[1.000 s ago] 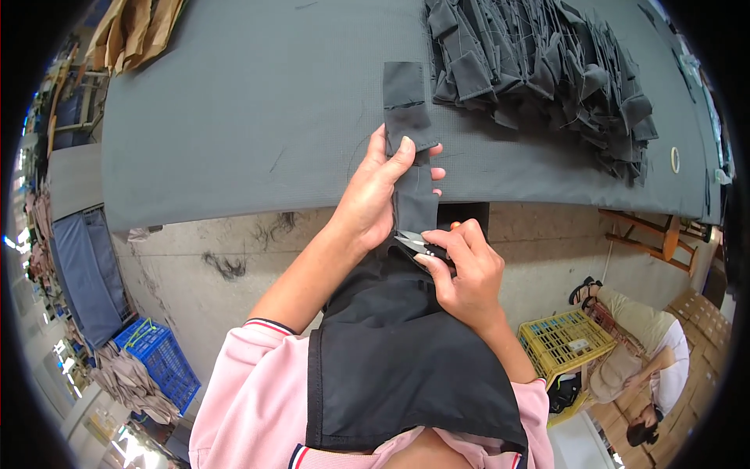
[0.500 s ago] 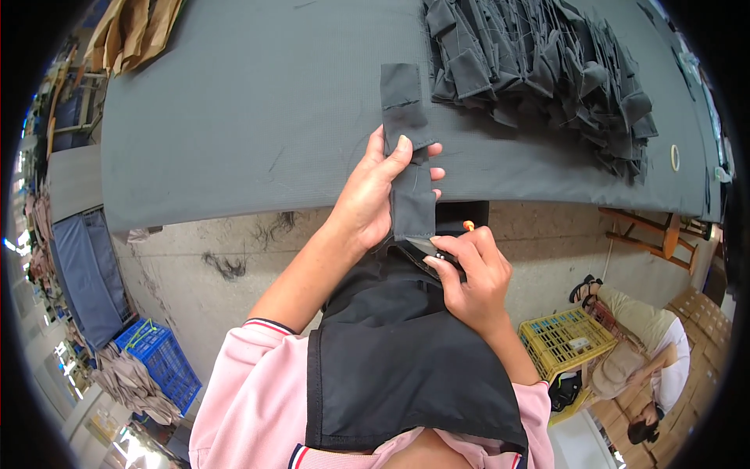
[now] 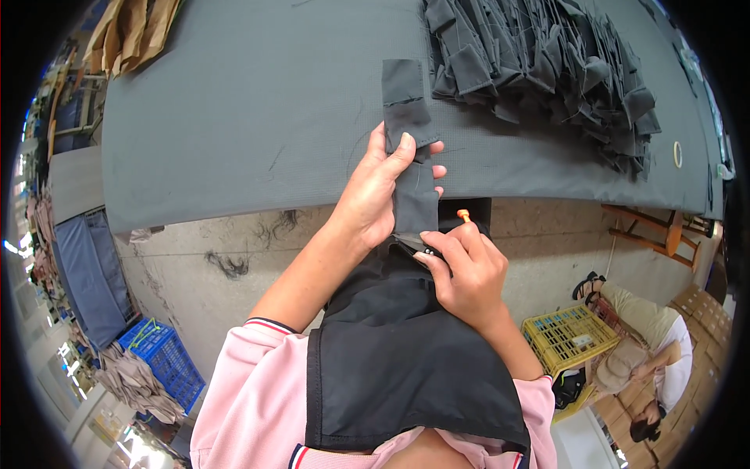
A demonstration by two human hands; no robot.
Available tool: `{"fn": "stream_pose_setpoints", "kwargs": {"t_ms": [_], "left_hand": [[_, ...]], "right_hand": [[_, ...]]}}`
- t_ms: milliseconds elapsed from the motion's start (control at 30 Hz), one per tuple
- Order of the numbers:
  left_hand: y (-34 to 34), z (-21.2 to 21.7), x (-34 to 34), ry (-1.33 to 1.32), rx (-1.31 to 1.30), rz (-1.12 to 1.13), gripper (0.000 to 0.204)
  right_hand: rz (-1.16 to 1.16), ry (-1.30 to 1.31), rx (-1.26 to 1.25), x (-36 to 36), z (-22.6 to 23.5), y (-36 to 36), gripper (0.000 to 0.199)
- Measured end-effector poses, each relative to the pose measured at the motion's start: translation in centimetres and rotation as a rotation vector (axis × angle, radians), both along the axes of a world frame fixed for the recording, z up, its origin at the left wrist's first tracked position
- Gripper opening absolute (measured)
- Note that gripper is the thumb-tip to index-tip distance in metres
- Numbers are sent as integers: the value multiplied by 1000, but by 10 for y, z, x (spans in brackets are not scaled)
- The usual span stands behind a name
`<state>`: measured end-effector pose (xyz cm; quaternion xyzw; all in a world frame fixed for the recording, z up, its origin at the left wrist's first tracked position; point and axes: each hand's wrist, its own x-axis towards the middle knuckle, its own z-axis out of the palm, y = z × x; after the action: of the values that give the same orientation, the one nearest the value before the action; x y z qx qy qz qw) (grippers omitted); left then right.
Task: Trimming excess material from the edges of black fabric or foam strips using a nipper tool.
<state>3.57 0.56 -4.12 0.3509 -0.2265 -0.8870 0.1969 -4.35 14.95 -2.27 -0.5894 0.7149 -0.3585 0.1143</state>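
My left hand (image 3: 373, 187) is closed round a dark grey fabric strip (image 3: 406, 117), thumb on top and fingertips showing past its right edge. Stitched folds and loose threads show on the strip, whose far end lies toward the table. At the strip's near end, my right hand (image 3: 471, 270) is pinched with its thumb and forefinger close to the cloth. A small tool with an orange end (image 3: 464, 215) sticks out above this hand. Pale, metal-looking bits show by the fingertips; the grip hides most of the tool, so its kind is unclear.
A large pile of similar grey strips (image 3: 539, 62) lies on the grey-covered table (image 3: 234, 117), far right. Brown paper (image 3: 129, 35) is at the far left. Below stand a blue crate (image 3: 164, 363), a yellow crate (image 3: 566, 340) and a wooden stool (image 3: 672, 230). Another person (image 3: 664, 352) sits at right.
My right hand has shifted slightly left and up along the strip's near end, and the orange end has tipped upward. My left hand keeps its hold, nearly still.
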Motion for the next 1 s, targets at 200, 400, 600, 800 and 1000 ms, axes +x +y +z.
{"fn": "stream_pose_setpoints", "kwargs": {"t_ms": [200,400,600,800,1000], "left_hand": [[2,-4,-1,-21,7,-5,38],[1,-5,2,39,8,-19,39],[-3,-1,4,53,-12,-12,37],[-3,1,3,53,-32,-1,37],[-2,2,3,41,-51,-14,36]], "right_hand": [[-48,31,-26,-2,-1,8,27],[-5,-196,-2,-5,2,4,24],[-140,-319,4,-18,6,14,23],[-147,-126,9,-12,5,16,25],[-40,105,106,-13,14,16,26]]}}
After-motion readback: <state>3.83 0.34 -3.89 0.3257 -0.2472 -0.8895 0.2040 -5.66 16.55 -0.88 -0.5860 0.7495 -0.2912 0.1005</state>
